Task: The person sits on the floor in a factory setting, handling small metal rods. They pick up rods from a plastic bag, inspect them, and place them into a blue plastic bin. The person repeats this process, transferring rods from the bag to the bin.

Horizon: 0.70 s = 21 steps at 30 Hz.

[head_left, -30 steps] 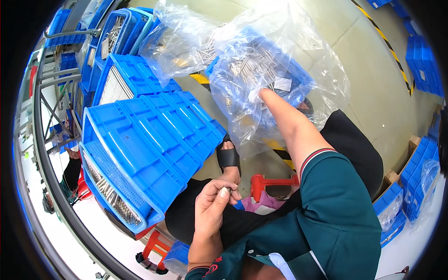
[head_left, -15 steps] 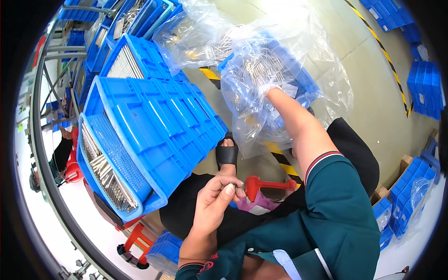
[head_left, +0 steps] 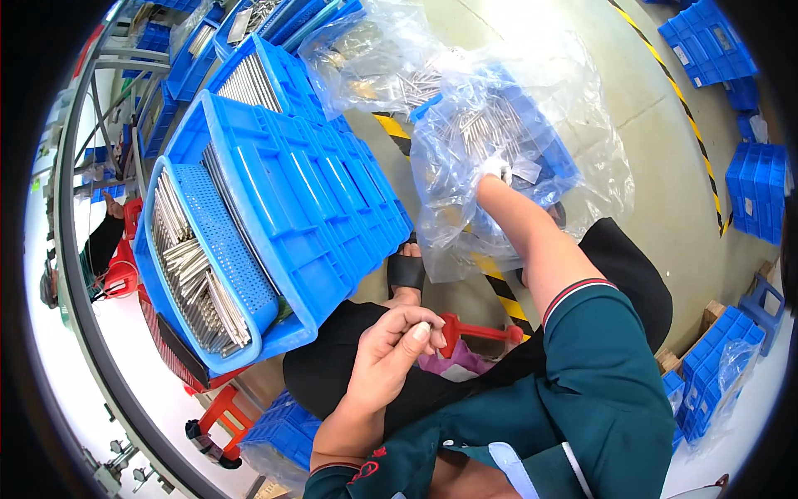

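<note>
My left hand [head_left: 389,356] is held above my lap, its thumb pressed against curled fingers; whatever may be in the pinch is hidden. My right arm stretches forward into a blue bin [head_left: 544,141] lined with a clear plastic bag [head_left: 445,170]. The right hand [head_left: 496,169] wears a white glove and is at the near end of a heap of thin metal rods [head_left: 486,125]. Its fingers are not clear enough to show whether they grip a rod. A white paper slip [head_left: 525,170] lies beside the glove.
At left, a big blue crate [head_left: 274,183] stands beside a perforated blue basket [head_left: 237,241] holding many metal rods [head_left: 195,279]. A red stool [head_left: 486,331] is below my hands. Blue crates [head_left: 756,187] stand at right, past yellow-black floor tape [head_left: 690,108].
The view has shifted a little, so the bin and crates sit differently in it. More of the white glove shows at the rods. My left hand keeps its pinch.
</note>
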### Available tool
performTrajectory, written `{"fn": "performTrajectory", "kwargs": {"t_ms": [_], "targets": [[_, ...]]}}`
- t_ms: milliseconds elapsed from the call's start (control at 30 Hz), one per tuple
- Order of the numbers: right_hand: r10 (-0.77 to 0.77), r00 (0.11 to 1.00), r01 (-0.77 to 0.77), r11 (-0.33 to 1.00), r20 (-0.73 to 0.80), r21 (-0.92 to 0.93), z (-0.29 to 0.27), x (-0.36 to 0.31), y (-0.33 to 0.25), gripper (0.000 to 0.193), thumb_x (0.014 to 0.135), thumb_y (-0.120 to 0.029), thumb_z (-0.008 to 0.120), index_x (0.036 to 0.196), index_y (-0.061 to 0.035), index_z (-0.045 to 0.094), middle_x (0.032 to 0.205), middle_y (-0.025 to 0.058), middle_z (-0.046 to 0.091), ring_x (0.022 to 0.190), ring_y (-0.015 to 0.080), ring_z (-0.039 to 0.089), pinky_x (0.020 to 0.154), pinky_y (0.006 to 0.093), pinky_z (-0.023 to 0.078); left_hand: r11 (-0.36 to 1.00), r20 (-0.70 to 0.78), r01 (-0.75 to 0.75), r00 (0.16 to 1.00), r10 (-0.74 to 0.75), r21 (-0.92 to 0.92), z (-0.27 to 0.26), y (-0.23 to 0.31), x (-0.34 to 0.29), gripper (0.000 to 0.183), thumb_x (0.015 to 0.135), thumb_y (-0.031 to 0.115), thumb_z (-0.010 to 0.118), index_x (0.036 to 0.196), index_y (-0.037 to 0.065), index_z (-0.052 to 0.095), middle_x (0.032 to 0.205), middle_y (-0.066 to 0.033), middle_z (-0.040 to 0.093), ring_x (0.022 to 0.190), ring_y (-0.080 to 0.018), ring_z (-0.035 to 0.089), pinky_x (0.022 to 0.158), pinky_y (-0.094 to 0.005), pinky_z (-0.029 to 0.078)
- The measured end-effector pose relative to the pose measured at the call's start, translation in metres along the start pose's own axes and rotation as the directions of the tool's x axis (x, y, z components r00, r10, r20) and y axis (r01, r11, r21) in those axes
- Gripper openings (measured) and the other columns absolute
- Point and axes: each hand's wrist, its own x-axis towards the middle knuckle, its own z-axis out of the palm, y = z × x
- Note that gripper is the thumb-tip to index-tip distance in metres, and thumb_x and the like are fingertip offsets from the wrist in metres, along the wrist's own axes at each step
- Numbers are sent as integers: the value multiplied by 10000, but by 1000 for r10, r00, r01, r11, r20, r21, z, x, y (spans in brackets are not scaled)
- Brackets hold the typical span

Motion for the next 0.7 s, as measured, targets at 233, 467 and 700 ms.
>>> {"fn": "performTrajectory", "kwargs": {"t_ms": [233, 467, 700], "targets": [[192, 963, -190, 981, 188, -26, 90, 83, -5, 314, 711, -291, 669, 979, -131, 705, 838, 71, 686, 599, 218, 644, 360, 393, 409, 999, 48, 14, 999, -17, 51, 6, 15, 3, 226, 942, 168, 521, 994, -43, 582, 825, -90, 616, 731, -107, 549, 684, -229, 444], [-106, 982, 79, 982, 155, 170, -14, 1, 69, 307, 822, -264, 588, 1092, -154, 683, 1067, 5, 676, 928, 188, 659, 648, 405, 520, 999, 5, -43, 999, 43, 5, -1, 8, -11, 227, 945, 189, 530, 999, -24, 586, 818, -77, 612, 738, -107, 549, 687, -228, 438], [-593, 714, 614, 786, 372, 74, -69, -56, 164, 214, 765, -159, 571, 929, -57, 662, 742, 78, 654, 632, 213, 586, 566, 353, 461, 981, 62, -167, 983, 174, -96, 0, 7, -18, 204, 961, 168, 490, 999, -11, 581, 789, -34, 588, 699, -70, 513, 655, -211, 425]]}}
